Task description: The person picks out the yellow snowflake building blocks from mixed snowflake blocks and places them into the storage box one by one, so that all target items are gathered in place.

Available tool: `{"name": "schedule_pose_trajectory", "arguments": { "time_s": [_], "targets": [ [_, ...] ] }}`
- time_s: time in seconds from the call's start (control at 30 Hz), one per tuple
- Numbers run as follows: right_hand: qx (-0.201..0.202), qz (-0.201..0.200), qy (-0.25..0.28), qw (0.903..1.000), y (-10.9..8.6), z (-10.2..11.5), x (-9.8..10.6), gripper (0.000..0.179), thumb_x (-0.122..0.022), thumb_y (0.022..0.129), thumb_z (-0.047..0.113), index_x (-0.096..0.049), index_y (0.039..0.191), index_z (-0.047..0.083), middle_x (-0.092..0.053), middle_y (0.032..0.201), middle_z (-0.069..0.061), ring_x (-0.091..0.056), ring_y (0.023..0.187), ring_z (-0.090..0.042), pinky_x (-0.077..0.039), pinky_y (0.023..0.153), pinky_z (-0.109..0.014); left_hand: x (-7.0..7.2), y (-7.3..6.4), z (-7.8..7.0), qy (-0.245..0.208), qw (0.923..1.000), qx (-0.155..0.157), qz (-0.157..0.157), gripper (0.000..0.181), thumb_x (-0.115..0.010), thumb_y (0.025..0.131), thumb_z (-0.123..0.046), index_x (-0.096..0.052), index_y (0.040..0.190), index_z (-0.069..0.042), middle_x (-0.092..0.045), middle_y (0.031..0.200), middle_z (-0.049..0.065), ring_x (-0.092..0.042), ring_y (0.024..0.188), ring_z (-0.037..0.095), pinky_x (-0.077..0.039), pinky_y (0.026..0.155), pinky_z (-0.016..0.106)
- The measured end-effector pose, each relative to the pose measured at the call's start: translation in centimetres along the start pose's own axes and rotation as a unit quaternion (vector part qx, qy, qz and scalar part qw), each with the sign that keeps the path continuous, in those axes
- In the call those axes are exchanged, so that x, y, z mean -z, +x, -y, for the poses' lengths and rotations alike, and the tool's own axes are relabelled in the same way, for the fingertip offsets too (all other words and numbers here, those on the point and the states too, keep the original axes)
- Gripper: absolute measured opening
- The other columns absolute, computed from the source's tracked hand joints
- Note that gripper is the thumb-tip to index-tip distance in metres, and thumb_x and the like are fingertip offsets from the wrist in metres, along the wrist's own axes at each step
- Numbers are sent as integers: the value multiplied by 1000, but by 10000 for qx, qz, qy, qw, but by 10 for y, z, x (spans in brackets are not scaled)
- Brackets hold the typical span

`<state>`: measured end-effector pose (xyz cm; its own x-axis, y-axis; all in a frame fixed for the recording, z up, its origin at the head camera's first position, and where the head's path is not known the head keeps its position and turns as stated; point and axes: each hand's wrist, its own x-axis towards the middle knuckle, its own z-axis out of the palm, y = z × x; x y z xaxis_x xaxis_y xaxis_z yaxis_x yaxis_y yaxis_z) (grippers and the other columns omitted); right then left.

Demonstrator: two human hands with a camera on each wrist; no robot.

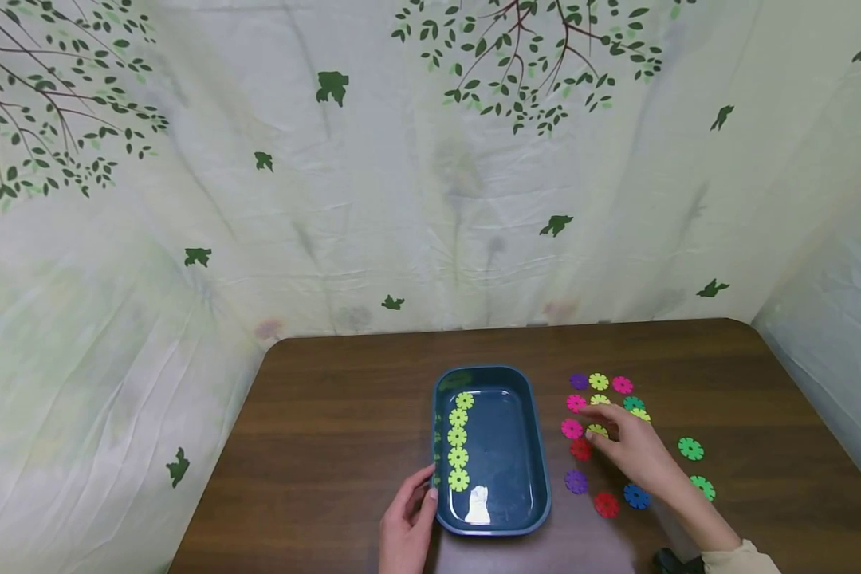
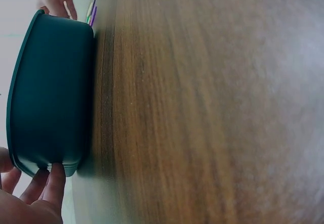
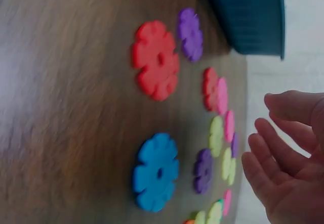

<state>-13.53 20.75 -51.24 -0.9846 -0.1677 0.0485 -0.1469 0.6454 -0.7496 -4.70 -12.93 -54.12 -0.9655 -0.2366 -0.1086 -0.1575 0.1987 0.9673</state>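
Note:
My left hand [image 1: 407, 522] holds the near left corner of a dark blue plastic tray [image 1: 509, 446]. In the left wrist view its fingers [image 2: 56, 176] press the tray's outer wall, with the thumb up by the rim. Inside the tray, several lime-yellow flower-shaped discs [image 1: 458, 437] form a column along the left side. Over the loose discs to the right reaches my right hand [image 1: 634, 450], thumb and index finger apart around a lime-yellow disc [image 1: 597, 431] in the head view. Nothing shows between its fingers [image 3: 276, 145] in the right wrist view.
Loose discs lie on the brown wooden table [image 1: 330, 446] right of the tray: a pink one [image 1: 572, 429], a red one [image 1: 606, 505], a blue one [image 1: 636, 496], a purple one [image 1: 576, 481] and a green one [image 1: 690, 448] among them. A leaf-patterned cloth [image 1: 416, 199] hangs behind.

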Motion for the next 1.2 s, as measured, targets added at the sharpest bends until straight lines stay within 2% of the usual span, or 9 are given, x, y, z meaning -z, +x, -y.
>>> {"name": "schedule_pose_trajectory", "arguments": {
  "time_s": [0.17,0.37,0.73,0.93,1.2],
  "targets": [
    [-42,128,-156,9998,3,-13,1,37,-72,89,9,-64,126,7,-62,123,-14,-61,110,-36,-52,88,-50,0,0,0,9,10000,17,6,31,-64,95,-9,-66,125,-17,-61,128,11,-63,111,25,-54,85,31],
    [-3,316,-363,9988,5,-24,4,32,-74,87,6,-67,119,6,-64,116,-11,-62,103,-32,-52,86,-50,0,0,-1,23,10000,44,-14,31,-64,95,-10,-66,125,-18,-61,129,11,-63,112,25,-54,86,32],
    [340,500,-564,9966,8,-32,5,26,-75,85,3,-70,110,7,-60,102,-3,-59,96,-26,-51,82,-46,-2,-3,-4,194,9992,357,-45,30,-63,97,-12,-65,126,-19,-60,131,12,-62,112,27,-54,87,36],
    [464,465,-642,9958,9,-34,3,22,-75,84,1,-66,104,7,-58,100,-3,-58,93,-25,-51,80,-45,-2,-1,-4,144,9994,320,-7,31,-63,97,-12,-65,126,-19,-60,131,10,-62,113,25,-53,88,34],
    [236,384,-561,9974,15,-31,-1,25,-75,82,-4,-64,102,6,-62,95,-3,-58,86,-19,-52,74,-38,0,-1,-2,136,9996,254,64,30,-63,97,-14,-64,127,-19,-60,132,11,-62,114,25,-53,88,35]
  ]
}}
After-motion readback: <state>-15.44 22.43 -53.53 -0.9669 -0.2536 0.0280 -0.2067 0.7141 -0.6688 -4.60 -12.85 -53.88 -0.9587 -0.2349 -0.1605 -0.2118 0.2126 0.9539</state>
